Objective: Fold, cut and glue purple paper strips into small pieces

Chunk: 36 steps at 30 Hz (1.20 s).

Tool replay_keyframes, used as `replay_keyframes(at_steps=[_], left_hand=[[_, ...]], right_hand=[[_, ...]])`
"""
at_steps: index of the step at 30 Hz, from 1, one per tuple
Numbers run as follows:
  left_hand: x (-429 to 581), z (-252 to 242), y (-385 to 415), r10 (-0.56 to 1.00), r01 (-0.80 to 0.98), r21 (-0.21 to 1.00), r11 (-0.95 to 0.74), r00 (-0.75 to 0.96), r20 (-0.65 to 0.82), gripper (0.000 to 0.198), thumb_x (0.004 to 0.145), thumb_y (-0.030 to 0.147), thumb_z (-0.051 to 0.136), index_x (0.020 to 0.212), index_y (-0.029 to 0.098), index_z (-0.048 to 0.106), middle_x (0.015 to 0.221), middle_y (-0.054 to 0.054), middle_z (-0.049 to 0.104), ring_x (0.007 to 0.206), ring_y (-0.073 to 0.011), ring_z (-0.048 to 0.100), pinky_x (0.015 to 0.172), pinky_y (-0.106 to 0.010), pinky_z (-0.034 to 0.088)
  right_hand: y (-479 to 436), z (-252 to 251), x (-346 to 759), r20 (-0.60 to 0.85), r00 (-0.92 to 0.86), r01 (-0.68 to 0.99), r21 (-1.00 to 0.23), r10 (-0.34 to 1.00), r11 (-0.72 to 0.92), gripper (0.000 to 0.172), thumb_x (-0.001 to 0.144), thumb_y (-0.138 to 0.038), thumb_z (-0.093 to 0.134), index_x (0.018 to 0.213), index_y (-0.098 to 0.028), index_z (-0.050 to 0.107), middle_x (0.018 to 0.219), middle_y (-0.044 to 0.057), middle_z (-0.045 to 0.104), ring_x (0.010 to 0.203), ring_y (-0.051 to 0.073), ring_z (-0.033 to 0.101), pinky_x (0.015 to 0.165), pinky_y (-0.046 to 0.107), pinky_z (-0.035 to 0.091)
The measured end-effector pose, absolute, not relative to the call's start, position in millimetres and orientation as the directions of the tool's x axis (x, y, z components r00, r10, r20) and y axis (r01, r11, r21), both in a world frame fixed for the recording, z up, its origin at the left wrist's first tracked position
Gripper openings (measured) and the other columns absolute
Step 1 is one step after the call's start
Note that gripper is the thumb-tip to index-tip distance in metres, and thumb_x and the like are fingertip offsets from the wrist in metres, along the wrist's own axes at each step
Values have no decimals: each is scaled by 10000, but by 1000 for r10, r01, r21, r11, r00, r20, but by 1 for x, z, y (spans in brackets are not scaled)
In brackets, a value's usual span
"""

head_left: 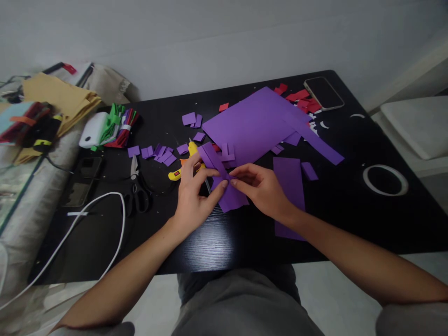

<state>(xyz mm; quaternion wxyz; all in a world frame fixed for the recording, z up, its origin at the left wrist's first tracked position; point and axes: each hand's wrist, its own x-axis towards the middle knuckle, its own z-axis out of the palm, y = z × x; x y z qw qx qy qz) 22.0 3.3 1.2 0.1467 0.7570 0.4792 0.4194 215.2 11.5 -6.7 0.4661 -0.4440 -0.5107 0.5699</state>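
A folded piece of purple paper (233,197) is held up over the middle of the black table, slanting from upper left to lower right. My left hand (198,191) grips it from the left, thumb on its front and fingers near its upper part. From the right, my right hand (261,189) pinches the same paper with thumb and index finger, close to the left thumb. Just behind my left hand lies a yellow cutter (175,175), partly hidden. A large purple sheet (252,121) lies beyond the hands, and a smaller purple sheet (289,186) lies right of them.
Black scissors (141,196), small purple pieces (164,155) and a white cable (121,224) are on the left. A phone (325,93), red scraps (306,102) and a purple strip (324,147) lie at the back right. A white ring (366,179) sits further right.
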Motion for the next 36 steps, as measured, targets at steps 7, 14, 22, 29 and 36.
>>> replay_keyframes(at_steps=[7,14,22,29,36], left_hand=[[25,-1,4,871,531,704,-472,156,466,28,920,211,739,936,212,716,1214,-66,655,1188,-226,625,1060,-428,507],[27,2,1,843,558,648,-518,205,497,32,919,179,726,935,201,709,1177,-71,663,1144,-227,641,995,-406,535],[29,3,-1,791,562,575,-594,281,543,58,945,143,681,972,194,688,1139,-85,671,1131,-230,659,991,-411,557],[27,1,-1,761,558,539,-631,310,570,97,946,135,680,1029,181,703,1284,-125,630,1166,-238,664,1010,-411,572],[26,2,-1,777,570,547,-613,308,550,87,965,163,669,1026,199,719,1232,-105,674,1113,-223,687,981,-400,596]], right_hand=[[10,-6,214,-61,-178,-83,-994,982,-77,166,809,-291,830,931,-206,756,910,36,807,885,196,777,855,347,636],[12,-5,215,-72,-180,-58,-995,981,-84,137,811,-280,814,927,-211,793,909,30,819,873,195,779,850,341,632],[13,-5,216,-117,-182,-53,-990,976,-129,120,786,-280,824,881,-211,801,878,23,814,860,195,770,865,348,623],[14,-4,218,-127,-177,-62,-988,976,-140,130,784,-302,827,885,-222,816,910,31,824,900,215,772,903,381,619],[14,-4,219,-147,-183,-82,-983,972,-164,152,777,-307,834,903,-224,822,935,36,825,905,215,767,925,392,610]])
